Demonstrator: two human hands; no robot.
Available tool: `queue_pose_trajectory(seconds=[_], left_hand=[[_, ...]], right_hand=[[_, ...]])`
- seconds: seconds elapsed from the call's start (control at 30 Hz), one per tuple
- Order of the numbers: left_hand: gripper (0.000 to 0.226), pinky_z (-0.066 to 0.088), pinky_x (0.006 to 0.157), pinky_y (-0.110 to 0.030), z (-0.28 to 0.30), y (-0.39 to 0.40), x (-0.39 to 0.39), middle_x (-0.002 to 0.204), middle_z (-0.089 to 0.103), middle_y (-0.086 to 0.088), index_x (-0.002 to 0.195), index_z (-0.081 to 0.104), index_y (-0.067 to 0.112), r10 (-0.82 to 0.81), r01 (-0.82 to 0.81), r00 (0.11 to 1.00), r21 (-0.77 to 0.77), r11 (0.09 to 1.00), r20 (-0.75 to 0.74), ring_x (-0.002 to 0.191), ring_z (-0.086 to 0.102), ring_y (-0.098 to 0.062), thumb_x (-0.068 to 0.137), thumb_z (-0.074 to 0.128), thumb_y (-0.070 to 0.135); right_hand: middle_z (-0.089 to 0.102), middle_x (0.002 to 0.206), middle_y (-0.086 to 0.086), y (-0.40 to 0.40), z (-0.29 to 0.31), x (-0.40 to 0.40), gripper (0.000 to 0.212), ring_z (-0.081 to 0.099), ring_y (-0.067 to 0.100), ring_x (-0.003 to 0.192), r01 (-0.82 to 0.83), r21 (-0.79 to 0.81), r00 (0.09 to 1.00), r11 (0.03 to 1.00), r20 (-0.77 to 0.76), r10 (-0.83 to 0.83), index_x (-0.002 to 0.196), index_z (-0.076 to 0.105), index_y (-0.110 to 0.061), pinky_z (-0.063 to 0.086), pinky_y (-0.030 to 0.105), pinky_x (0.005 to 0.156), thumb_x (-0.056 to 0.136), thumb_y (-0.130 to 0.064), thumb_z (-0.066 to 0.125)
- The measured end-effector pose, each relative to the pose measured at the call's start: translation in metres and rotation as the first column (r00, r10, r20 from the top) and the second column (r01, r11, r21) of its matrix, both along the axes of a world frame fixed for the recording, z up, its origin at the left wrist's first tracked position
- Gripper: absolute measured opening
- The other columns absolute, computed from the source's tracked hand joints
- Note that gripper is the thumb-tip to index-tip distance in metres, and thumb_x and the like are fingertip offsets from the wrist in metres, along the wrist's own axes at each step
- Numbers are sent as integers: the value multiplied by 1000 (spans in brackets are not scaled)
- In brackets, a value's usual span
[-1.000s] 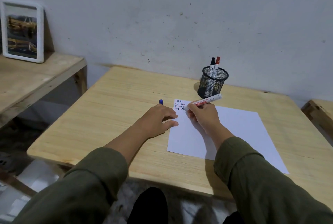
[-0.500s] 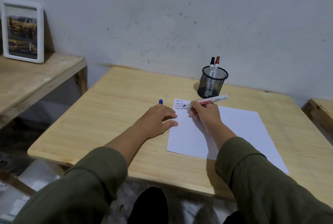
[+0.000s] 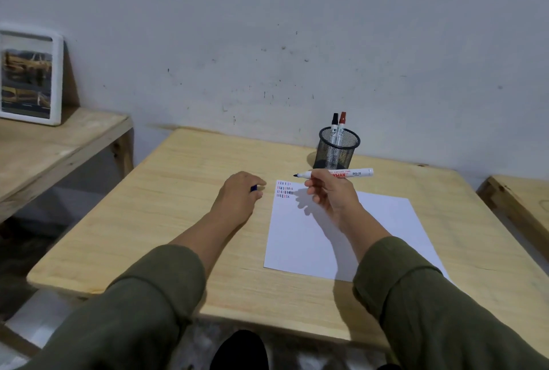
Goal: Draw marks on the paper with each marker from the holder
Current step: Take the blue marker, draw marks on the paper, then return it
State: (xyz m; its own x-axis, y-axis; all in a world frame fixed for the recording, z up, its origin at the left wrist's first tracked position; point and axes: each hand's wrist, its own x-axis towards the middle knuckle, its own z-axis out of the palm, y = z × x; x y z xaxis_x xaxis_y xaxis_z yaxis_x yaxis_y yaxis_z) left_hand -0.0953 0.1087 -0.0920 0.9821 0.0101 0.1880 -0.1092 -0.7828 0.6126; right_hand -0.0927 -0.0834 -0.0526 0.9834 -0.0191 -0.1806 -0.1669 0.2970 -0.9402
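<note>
My right hand point(image 3: 329, 194) pinches the uncapped marker point(image 3: 335, 174) above the paper's point(image 3: 341, 236) far-left corner; my left hand point(image 3: 239, 194) closes on its blue cap point(image 3: 253, 188), ready for recapping.

Scuffed grey wall point(image 3: 297, 27) behind pale wooden table point(image 3: 178, 206); framed picture point(image 3: 29, 76) leans left.

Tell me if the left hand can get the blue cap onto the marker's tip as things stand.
Probably yes. The left hand is closed over the blue cap on the table, and the marker in the right hand hangs above the paper, bare tip toward it, nothing between.
</note>
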Motion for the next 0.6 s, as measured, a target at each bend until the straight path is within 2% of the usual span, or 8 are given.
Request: queue_pose_trajectory(seconds=[0.07,0.13,0.2,0.27,0.3,0.4,0.6], left_hand=[[22,42,83,-23,2,-3,0,109,65,-10,105,68,13,36,-35,999,-59,998,22,103,60,-25,89,54,11],[19,45,72,-16,10,-10,-3,97,68,-6,100,68,11,90,-78,995,-250,965,41,86,64,-21,87,54,8],[19,48,66,-10,20,-21,-9,85,67,3,96,68,13,134,-109,991,-552,827,5,77,63,-13,86,56,4],[20,55,71,-22,30,-32,-12,86,66,7,93,66,19,139,-119,990,-766,631,-40,82,62,-15,85,57,3],[21,55,71,-26,33,-36,-12,88,67,8,94,65,21,133,-114,990,-800,590,-44,85,62,-14,85,57,4],[22,49,69,-20,43,-45,-15,92,67,6,103,61,20,81,-68,996,-839,539,-29,88,62,-12,87,57,6],[21,47,77,-22,50,-58,-17,92,69,3,105,59,17,6,-10,1000,-856,516,-8,90,63,-15,86,59,6]], right_hand=[[58,63,9,0,4,-2,15,52,8,41,-9,27,1000,1000,7,8,98,61,3,38,17,37,86,-5,57],[57,65,9,-2,7,-4,21,52,8,41,-26,51,999,998,19,25,106,59,1,38,16,38,86,-5,57],[57,66,8,-5,11,-5,23,52,8,42,-41,68,999,997,32,39,109,59,-1,38,16,38,87,-5,56],[59,63,7,-7,16,-6,18,53,8,42,-44,78,998,996,41,41,104,59,-1,38,16,38,87,-5,56],[60,61,6,-8,18,-7,14,53,8,42,-46,78,998,996,47,43,100,59,-1,39,15,38,87,-5,57],[62,61,5,-9,23,-9,8,55,8,43,-50,67,997,997,67,46,94,61,-3,39,16,39,88,-6,57],[62,65,6,-14,27,-9,32,56,7,45,-41,40,995,998,88,37,115,59,10,40,15,40,88,-8,57]])
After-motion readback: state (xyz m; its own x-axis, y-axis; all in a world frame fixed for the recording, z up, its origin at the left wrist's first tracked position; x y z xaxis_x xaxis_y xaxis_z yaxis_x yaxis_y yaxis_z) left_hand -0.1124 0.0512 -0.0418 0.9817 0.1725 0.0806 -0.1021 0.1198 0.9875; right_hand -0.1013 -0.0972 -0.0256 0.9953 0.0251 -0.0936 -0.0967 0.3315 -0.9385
